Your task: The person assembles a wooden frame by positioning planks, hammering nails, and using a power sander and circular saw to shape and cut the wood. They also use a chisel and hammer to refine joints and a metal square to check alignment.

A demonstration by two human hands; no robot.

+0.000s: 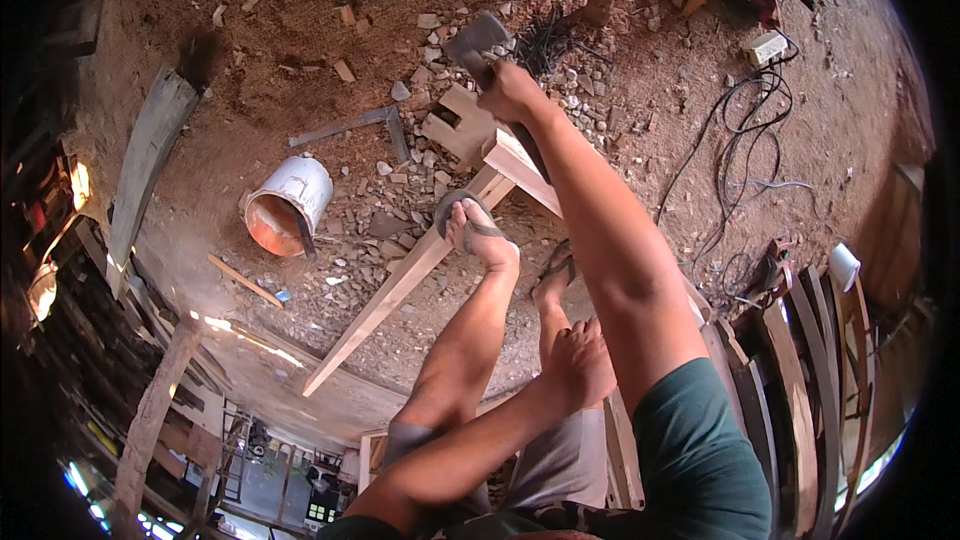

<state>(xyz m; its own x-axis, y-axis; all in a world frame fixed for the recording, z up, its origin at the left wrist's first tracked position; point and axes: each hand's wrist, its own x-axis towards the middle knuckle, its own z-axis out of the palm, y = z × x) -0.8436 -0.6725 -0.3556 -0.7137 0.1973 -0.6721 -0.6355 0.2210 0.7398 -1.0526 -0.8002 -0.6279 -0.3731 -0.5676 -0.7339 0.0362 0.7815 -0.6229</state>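
Note:
My right hand (517,95) is wrapped round the handle of a hatchet (477,38), whose broad grey head is slightly blurred, raised toward the far side. Below it lie a notched wooden block (460,130) and a short pale timber piece (525,175). A long pale wooden beam (385,290) slants from the near left up to that piece. My sandalled left foot (480,230) presses on the beam. My left hand (580,365) rests over my right leg with its fingers curled. Whatever it may hold is hidden.
A white bucket (300,190) lies tipped on the dirt at left, near a metal carpenter's square (345,127). Stones and wood chips litter the ground. A black cable (735,130) runs to a white box (766,48) at right. Timber boards (790,370) stand at the near right.

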